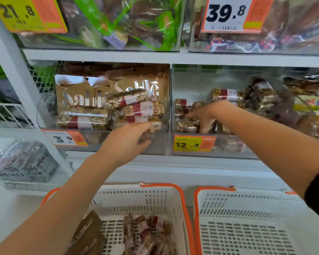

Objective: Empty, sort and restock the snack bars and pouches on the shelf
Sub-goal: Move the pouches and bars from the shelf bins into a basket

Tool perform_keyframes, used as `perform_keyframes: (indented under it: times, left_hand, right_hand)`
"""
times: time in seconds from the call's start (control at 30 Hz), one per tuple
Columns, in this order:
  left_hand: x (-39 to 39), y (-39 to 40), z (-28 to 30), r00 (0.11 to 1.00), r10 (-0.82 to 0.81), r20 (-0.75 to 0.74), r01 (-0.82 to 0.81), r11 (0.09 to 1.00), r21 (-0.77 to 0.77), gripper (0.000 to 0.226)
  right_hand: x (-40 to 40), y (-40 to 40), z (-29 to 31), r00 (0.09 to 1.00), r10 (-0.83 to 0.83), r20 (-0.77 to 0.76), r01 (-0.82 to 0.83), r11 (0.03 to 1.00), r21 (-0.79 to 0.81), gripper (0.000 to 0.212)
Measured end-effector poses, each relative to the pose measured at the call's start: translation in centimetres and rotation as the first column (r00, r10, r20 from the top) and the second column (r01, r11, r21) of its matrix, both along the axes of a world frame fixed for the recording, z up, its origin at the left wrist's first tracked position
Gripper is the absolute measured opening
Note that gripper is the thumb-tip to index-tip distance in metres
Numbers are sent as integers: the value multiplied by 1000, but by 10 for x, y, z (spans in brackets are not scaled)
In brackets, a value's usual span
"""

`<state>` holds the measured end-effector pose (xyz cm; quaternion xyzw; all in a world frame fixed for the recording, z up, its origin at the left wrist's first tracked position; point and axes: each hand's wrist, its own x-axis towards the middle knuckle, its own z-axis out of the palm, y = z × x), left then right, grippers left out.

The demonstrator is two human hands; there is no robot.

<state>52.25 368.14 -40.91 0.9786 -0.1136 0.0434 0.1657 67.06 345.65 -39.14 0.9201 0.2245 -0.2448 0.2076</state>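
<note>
Nut snack bars with red-and-white labels (134, 108) are stacked in a clear left bin (155, 144), in front of brown pouches (78, 94). My left hand (129, 138) is at the bin's front wall, fingers curled just below the lowest bar; whether it grips one I cannot tell. More bars (226, 95) lie in the right bin (232, 150). My right hand (204, 115) reaches into it, fingers spread over small bars (186, 126) at its left end. Below, the left white basket (145, 199) holds several bars (147, 234) and a brown pouch (89, 234).
A second white basket with an orange rim (247, 218) sits at the lower right with nothing in it. Price tags (193, 144) hang on the bin fronts. Above is a shelf of bagged snacks (118, 23). Dark packets (24, 162) lie in a wire tray at left.
</note>
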Motion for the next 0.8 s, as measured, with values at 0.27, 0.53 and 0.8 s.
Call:
perform_keyframes:
  times: [0.27, 0.53, 0.8]
  left_hand:
    - [-13, 22, 20, 970, 197, 142, -202, 979, 16, 15]
    - [-21, 40, 7, 924, 367, -105, -333, 909, 252, 64]
    - [-29, 72, -7, 940, 326, -98, -303, 932, 201, 61]
  right_hand:
    - [-11, -15, 2, 997, -72, -27, 76, 970, 230, 92]
    - [-32, -30, -8, 960, -85, 268, -35, 910, 413, 80]
    - [-101, -44, 20, 755, -97, 649, -375, 747, 548, 74]
